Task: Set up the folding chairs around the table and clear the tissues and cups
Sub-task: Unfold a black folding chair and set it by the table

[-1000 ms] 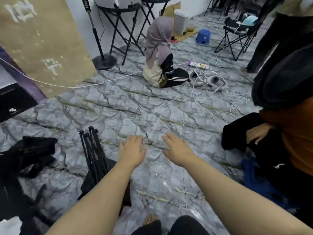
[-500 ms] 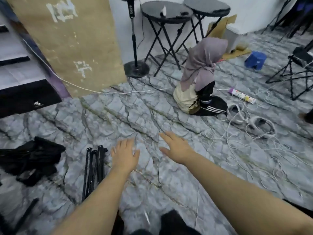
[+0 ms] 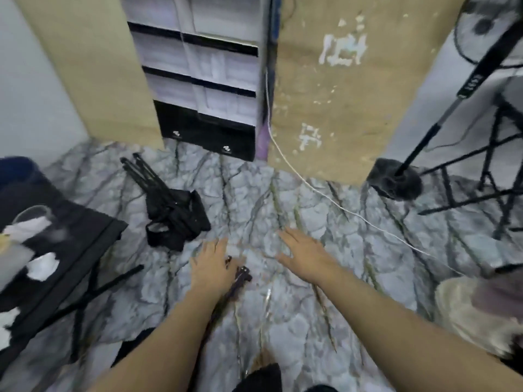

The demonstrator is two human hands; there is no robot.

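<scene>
A grey, marble-patterned floor (image 3: 283,321) is filling most of the view, with tan wall panels (image 3: 339,94) standing behind it. At the left, a black folding bench (image 3: 85,230) is carrying crumpled white tissues (image 3: 42,267) and a clear cup (image 3: 31,216); blur is hiding what the cup holds. One folded black chair (image 3: 172,207) is lying on the floor just beyond the bench. A second folded chair (image 3: 240,275) is lying partly under the left hand (image 3: 210,267), whose fingers are reaching out straight; whether they are touching it cannot be told. The right hand (image 3: 302,250) is spreading flat over bare floor, holding nothing.
</scene>
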